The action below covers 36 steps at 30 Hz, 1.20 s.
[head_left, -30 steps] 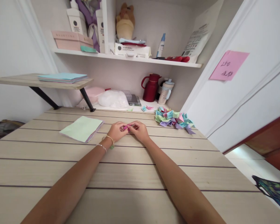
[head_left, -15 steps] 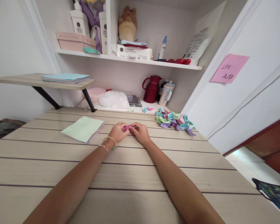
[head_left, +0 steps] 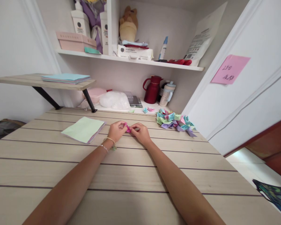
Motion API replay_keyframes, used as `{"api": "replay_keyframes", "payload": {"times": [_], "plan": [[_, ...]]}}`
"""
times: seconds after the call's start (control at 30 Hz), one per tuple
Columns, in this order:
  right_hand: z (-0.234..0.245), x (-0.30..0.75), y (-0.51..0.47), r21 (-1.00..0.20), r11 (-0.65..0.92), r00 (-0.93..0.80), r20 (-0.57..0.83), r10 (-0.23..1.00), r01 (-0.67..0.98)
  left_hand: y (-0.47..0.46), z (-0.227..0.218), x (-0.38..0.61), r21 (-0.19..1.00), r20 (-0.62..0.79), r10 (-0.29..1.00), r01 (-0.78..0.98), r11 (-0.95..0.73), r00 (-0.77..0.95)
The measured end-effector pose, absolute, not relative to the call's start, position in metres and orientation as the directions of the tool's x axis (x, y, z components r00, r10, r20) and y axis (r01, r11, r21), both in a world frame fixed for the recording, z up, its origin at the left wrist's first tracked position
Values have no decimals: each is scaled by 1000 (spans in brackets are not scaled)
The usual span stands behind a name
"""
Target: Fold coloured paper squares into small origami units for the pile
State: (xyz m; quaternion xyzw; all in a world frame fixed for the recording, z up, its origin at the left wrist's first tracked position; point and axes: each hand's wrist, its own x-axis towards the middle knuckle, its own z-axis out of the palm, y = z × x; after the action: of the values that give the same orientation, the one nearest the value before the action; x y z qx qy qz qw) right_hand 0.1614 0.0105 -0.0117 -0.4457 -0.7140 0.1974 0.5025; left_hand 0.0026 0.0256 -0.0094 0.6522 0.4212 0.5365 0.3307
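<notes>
A small magenta piece of folded paper (head_left: 128, 128) is pinched between both hands above the middle of the desk. My left hand (head_left: 117, 130), with two bracelets at its wrist, grips the paper's left side between thumb and fingers. From the other side my right hand (head_left: 141, 132) pinches the paper's right edge. The exact folds are too small to make out. Left of my hands lies a stack of square paper (head_left: 83, 129), pale green on top. Over to the right is a heap of folded paper pieces (head_left: 175, 121) in several colours.
Behind the desk (head_left: 135, 175) stand a dark red jug (head_left: 153, 90) and a speckled bottle (head_left: 165, 95). A white plastic bag (head_left: 114, 100) sits at the back. A raised wooden shelf (head_left: 18, 80) at left carries more paper (head_left: 65, 77).
My left hand has shifted slightly left and its fingers have loosened a little. More of the magenta paper shows between my hands. My right hand has barely moved.
</notes>
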Motion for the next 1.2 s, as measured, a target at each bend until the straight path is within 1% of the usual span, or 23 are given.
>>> {"api": "replay_keyframes", "payload": {"times": [0.07,0.17,0.23,0.37,0.53,0.77,0.93,1.2], "plan": [[-12,163,12,-750,514,-63,541,839,416,26,-7,2,918,371,924,110,-380,93],[-15,167,15,-814,470,40,512,858,340,28,-6,1,957,291,944,-26,-290,157],[-17,170,17,-849,442,88,483,871,290,30,-7,2,972,231,952,-78,-220,201],[-18,171,19,-841,454,38,485,874,293,32,-11,2,987,154,943,-97,-131,295],[-16,170,18,-832,461,-6,483,876,309,32,-12,1,986,165,932,-77,-148,323],[-17,169,19,-839,472,-80,469,880,269,33,-12,2,980,196,927,-37,-195,318],[-15,167,16,-840,457,-48,464,884,293,35,-14,2,980,197,927,-29,-198,318],[-17,166,17,-844,425,-64,429,901,327,35,-14,2,977,202,928,2,-213,313]]}}
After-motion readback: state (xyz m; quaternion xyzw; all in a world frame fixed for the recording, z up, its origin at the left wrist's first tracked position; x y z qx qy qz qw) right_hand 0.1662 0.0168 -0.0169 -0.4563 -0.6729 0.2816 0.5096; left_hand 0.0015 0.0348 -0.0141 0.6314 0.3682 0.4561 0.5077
